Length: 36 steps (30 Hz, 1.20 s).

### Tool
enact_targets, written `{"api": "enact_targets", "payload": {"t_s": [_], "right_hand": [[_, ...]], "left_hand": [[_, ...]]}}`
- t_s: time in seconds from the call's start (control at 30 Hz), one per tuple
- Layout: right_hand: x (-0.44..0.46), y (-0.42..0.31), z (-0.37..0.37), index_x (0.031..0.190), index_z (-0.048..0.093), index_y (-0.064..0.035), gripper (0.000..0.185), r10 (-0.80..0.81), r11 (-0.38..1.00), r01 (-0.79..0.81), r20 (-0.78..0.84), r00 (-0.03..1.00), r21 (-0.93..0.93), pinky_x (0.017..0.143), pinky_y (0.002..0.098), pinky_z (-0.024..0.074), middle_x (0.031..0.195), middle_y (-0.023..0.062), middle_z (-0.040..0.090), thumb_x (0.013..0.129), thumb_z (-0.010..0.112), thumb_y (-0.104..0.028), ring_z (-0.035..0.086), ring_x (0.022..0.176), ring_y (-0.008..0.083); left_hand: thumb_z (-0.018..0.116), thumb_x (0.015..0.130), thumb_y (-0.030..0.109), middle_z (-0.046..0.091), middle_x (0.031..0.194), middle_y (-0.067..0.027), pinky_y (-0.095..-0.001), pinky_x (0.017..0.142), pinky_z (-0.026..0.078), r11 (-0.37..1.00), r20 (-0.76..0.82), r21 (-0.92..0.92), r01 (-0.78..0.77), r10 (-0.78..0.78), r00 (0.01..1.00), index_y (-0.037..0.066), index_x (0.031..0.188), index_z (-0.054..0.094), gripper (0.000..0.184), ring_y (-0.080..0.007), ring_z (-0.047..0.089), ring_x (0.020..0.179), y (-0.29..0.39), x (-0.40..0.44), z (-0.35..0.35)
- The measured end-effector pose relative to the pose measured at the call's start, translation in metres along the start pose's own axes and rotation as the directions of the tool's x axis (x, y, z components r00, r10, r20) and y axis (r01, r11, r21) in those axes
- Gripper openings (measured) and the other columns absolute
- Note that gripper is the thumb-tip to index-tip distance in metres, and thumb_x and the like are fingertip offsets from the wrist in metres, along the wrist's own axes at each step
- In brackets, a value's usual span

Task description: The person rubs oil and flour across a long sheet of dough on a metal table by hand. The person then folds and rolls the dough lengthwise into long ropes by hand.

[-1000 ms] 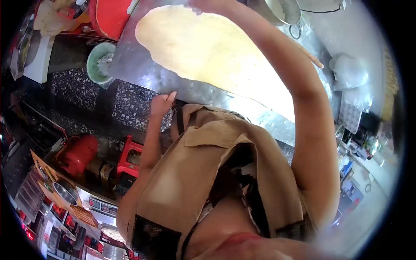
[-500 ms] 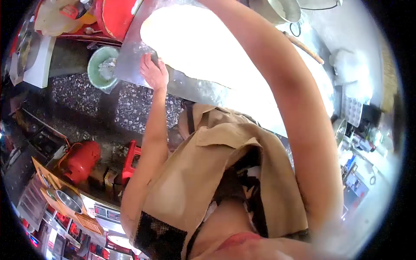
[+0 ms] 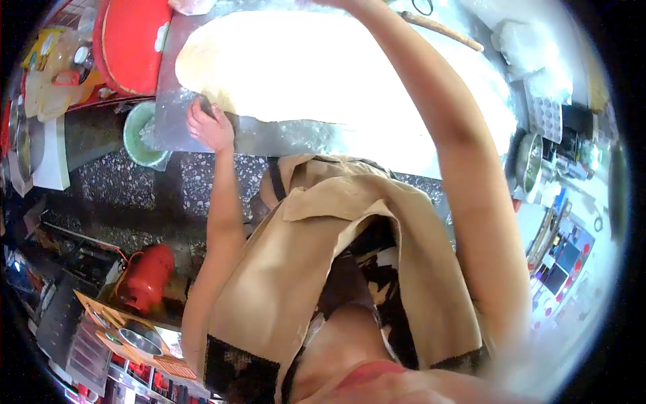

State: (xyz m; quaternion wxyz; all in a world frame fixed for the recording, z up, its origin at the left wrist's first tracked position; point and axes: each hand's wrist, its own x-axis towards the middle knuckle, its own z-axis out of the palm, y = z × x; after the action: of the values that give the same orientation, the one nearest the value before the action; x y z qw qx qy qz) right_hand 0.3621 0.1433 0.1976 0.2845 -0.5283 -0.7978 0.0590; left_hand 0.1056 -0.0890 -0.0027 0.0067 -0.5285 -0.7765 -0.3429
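Observation:
A large, thin, pale sheet like rolled dough [image 3: 282, 67] lies across the metal table [image 3: 269, 138], its middle and right parts washed out by glare. My left hand [image 3: 210, 128] is at the sheet's near left edge, thumb apart from the curved fingers. A dark patch shows between thumb and fingers; I cannot make out what it is. My right forearm reaches over the right part of the sheet to the top edge of the view, where the hand is cut off. A wooden rolling pin [image 3: 441, 30] lies beyond that arm.
A green bucket [image 3: 139, 138] stands off the table's left corner, below a red round lid [image 3: 134, 44]. Clear plastic bags [image 3: 521, 50] lie at the upper right, with a metal bowl [image 3: 529, 161] below. A red gas cylinder [image 3: 148, 276] stands at the lower left.
My left hand has moved from the table's front edge up to the near left edge of the sheet. The view has shifted, and my right hand has gone out past the top edge.

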Motion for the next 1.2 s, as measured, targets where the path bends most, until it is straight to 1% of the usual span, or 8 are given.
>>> {"api": "enact_targets", "payload": {"t_s": [0.07,0.33,0.6,0.8,0.97,1.03,1.1,1.2], "right_hand": [[-0.027,0.014,-0.025,0.075,0.066,-0.0026,0.016,-0.137,0.990,0.143,0.343,0.929,0.010,0.064,0.0499,0.0477,0.077,0.0238,0.064,0.077,0.053,-0.011,0.062,0.070,0.0416],[-0.093,0.119,-0.075,0.064,0.061,0.0021,0.018,0.009,0.998,-0.026,0.282,0.959,0.058,0.057,0.0449,0.0466,0.062,0.0243,0.059,0.076,0.051,-0.006,0.058,0.057,0.0360],[-0.205,0.160,-0.167,0.112,0.065,-0.0023,0.027,0.467,0.874,-0.458,0.538,0.702,-0.162,0.087,0.0370,0.0530,0.105,0.0178,0.067,0.091,0.049,0.000,0.065,0.097,0.0315],[-0.235,0.267,-0.183,0.110,0.065,0.0000,0.031,0.565,0.815,-0.525,0.134,0.814,-0.246,0.085,0.0393,0.0521,0.106,0.0200,0.066,0.085,0.048,0.003,0.064,0.099,0.0321],[-0.308,0.336,-0.204,0.108,0.065,-0.0021,0.028,0.689,0.667,-0.533,0.161,0.706,-0.521,0.088,0.0410,0.0506,0.108,0.0186,0.065,0.082,0.056,-0.003,0.064,0.096,0.0354],[-0.345,0.376,-0.207,0.109,0.066,0.0000,0.034,0.699,0.714,-0.379,0.571,0.431,-0.589,0.096,0.0386,0.0456,0.112,0.0216,0.063,0.079,0.053,0.005,0.059,0.108,0.0331],[-0.301,0.360,-0.214,0.105,0.067,-0.0003,0.026,0.727,0.660,-0.634,0.131,0.674,-0.403,0.091,0.0366,0.0471,0.105,0.0211,0.066,0.082,0.054,0.001,0.062,0.103,0.0302],[-0.135,0.296,-0.187,0.106,0.065,-0.0026,0.024,0.535,0.815,-0.579,0.366,0.762,0.014,0.079,0.0346,0.0503,0.096,0.0167,0.068,0.084,0.058,-0.005,0.066,0.092,0.0277]], "left_hand": [[0.054,0.088,0.033,0.046,0.130,-0.0153,-0.0490,0.102,0.030,0.997,-0.029,0.071,-0.019,0.021,0.999,0.007,0.126,0.047,0.047,-0.0352,0.040,0.122,-0.003,-0.005,0.000],[0.052,0.090,0.033,0.043,0.131,-0.0176,-0.0492,0.103,0.030,0.993,-0.123,0.101,-0.058,0.071,0.990,0.005,0.127,0.046,0.047,-0.0363,0.039,0.122,0.006,-0.011,0.002],[0.055,0.088,0.028,0.034,0.139,-0.0209,-0.0497,0.105,0.026,0.982,-0.046,0.186,0.026,-0.017,0.999,0.005,0.131,0.043,0.050,-0.0376,0.032,0.127,0.039,-0.040,0.015],[0.051,0.091,0.028,0.033,0.138,-0.0222,-0.0507,0.104,0.028,0.981,-0.004,0.194,0.015,-0.014,1.000,0.002,0.130,0.042,0.048,-0.0385,0.032,0.125,0.056,-0.050,0.015],[0.053,0.089,0.019,0.033,0.138,-0.0232,-0.0496,0.105,0.029,0.961,0.045,0.260,0.089,-0.104,0.994,0.000,0.130,0.042,0.047,-0.0384,0.032,0.125,0.073,-0.046,0.010],[0.054,0.087,0.016,0.035,0.137,-0.0244,-0.0495,0.105,0.029,0.942,0.033,0.297,0.159,-0.176,0.984,-0.001,0.129,0.045,0.045,-0.0393,0.033,0.125,0.074,-0.036,0.013],[0.055,0.088,0.019,0.039,0.136,-0.0256,-0.0506,0.104,0.030,0.914,0.027,0.335,0.230,-0.253,0.967,-0.002,0.126,0.048,0.045,-0.0407,0.035,0.125,0.070,-0.033,0.016],[0.043,0.094,0.041,0.037,0.137,-0.0235,-0.0510,0.104,0.028,0.957,-0.005,0.270,0.105,-0.108,0.994,0.001,0.131,0.044,0.054,-0.0395,0.034,0.126,0.061,-0.042,0.019]]}}
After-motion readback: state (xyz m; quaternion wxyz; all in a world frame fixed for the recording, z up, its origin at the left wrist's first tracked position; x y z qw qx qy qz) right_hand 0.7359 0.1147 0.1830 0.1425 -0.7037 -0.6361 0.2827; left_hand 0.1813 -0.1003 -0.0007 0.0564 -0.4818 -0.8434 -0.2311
